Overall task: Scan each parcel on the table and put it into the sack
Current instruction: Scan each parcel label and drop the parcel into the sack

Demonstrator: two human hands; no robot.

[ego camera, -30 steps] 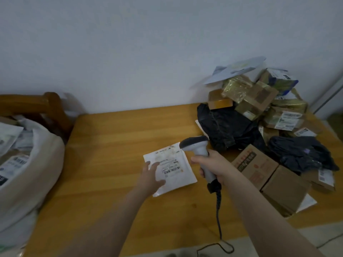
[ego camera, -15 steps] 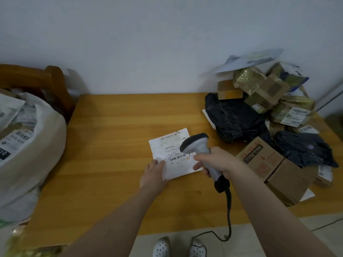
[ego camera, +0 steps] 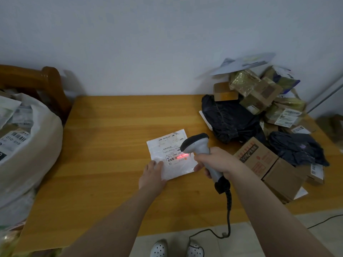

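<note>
The left hand (ego camera: 152, 173) pins the white parcel (ego camera: 168, 145) by its near corner, flat on the table (ego camera: 111, 145), while the right hand (ego camera: 215, 162), gripping the scanner (ego camera: 196, 145), should lay its red line squarely across the whole barcode.

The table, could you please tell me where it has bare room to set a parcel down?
Bare wood covers the left half of the table, between the sack and the white mailer, and runs back to the wall beside the black bag. The right end is crowded with cardboard boxes and another dark bag.
</note>
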